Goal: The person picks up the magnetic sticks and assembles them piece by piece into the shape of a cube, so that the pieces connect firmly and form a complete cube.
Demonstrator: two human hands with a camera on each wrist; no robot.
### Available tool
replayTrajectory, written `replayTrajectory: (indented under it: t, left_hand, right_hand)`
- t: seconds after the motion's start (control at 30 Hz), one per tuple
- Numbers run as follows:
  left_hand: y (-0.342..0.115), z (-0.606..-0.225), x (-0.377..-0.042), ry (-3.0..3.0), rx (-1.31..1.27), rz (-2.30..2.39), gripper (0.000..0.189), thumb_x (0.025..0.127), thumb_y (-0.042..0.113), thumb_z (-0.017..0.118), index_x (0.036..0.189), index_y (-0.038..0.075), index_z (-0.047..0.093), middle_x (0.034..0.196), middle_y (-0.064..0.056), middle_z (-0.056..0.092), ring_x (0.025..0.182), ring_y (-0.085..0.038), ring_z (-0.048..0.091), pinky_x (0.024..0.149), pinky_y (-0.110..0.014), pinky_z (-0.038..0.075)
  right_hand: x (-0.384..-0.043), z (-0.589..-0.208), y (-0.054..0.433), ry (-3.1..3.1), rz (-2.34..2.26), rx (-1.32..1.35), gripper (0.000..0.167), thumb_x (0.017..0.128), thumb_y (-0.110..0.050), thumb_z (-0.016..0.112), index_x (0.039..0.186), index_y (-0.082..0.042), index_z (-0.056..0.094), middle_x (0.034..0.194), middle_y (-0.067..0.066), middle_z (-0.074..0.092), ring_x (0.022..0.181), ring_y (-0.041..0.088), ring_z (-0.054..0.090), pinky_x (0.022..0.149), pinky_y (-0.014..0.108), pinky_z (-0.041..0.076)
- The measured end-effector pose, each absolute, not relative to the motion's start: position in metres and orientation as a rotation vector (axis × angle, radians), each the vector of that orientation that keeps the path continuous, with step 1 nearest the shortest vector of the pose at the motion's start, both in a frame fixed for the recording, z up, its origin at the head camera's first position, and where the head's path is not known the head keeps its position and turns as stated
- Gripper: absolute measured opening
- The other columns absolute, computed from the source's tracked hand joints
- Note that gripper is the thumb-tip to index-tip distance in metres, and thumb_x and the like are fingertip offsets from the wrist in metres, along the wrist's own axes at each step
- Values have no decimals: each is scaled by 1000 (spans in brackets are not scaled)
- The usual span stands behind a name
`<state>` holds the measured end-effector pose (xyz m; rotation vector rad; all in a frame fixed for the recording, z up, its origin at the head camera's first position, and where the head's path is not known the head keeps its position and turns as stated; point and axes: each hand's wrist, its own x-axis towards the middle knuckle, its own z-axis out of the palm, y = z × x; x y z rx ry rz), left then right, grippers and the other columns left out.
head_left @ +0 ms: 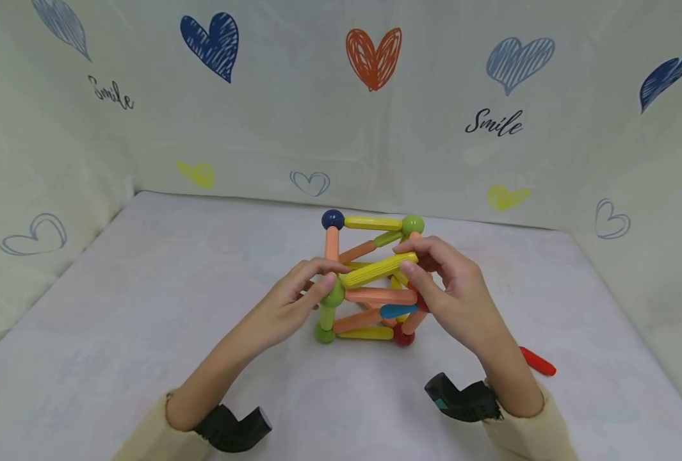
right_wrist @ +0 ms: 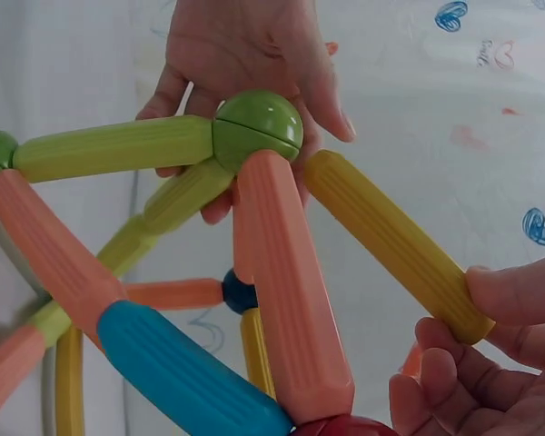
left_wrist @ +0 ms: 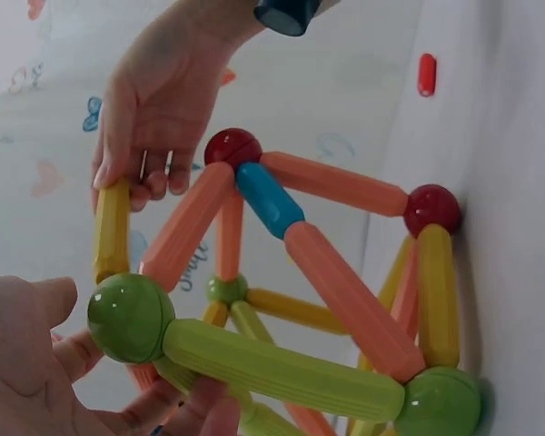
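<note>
Between both hands stands a box-like frame of coloured magnetic rods and balls. At its upper near-left corner, my left hand (head_left: 283,304) holds the green ball (left_wrist: 132,318), with fingers around and behind it. A ridged yellow rod (head_left: 375,271) is pinched at its right end between the thumb and fingers of my right hand (head_left: 456,294). The rod's other end meets or nearly meets that green ball; whether they touch is unclear. Below the rod, a salmon rod (right_wrist: 295,291) joins the green ball to a red ball (left_wrist: 233,150), partly hidden by the right hand in the head view.
A loose red rod (head_left: 538,362) lies on the white-covered table (head_left: 116,307) beside the right forearm. The frame's far top carries a navy ball (head_left: 332,219) and another green ball (head_left: 413,224). Behind hangs a white curtain (head_left: 294,115) with printed hearts.
</note>
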<state>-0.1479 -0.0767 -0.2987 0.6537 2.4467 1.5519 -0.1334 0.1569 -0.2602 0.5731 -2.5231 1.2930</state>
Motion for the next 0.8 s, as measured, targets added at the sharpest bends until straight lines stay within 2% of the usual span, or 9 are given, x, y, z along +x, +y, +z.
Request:
replayTrajectory:
  t: [0.17,0.3,0.5,0.67,0.8]
  left_hand:
    - [-74,-297,-147,2455,603,1571,32,100,32,40,127,19,50,124,-8,49,98,-22,50,81,-41,48]
    - [-71,-299,-148,2490,581,1559,30,99,32,42,125,19,52,121,-7,51,103,-22,49,83,-37,46]
    - [-67,-299,-147,2513,526,1558,26,96,30,51,118,19,57,116,-6,51,96,-22,47,74,-29,46]
    - [-65,-299,-146,2517,480,1569,24,94,29,53,116,19,58,115,-6,51,92,-21,48,70,-28,46]
    - [-64,-300,-144,2528,468,1575,25,94,28,54,116,18,59,113,-6,52,90,-21,48,69,-28,46]
  right_hand:
    - [-138,-257,148,-2538,1267,588,24,91,-10,58,115,-8,60,96,2,59,84,11,54,76,16,46]
    - [-142,-255,142,-2561,1247,574,28,92,-12,57,120,-9,59,99,3,58,86,12,55,77,14,47]
    - [-146,-255,138,-2562,1189,532,34,90,-15,60,124,-10,58,92,5,58,82,15,54,71,17,47]
    - [-140,-254,153,-2593,1026,535,44,87,-15,65,129,-10,53,99,3,57,85,12,53,71,15,46]
    - [-131,-256,182,-2651,839,497,45,84,-14,69,126,-10,55,108,7,57,90,16,53,72,17,46]
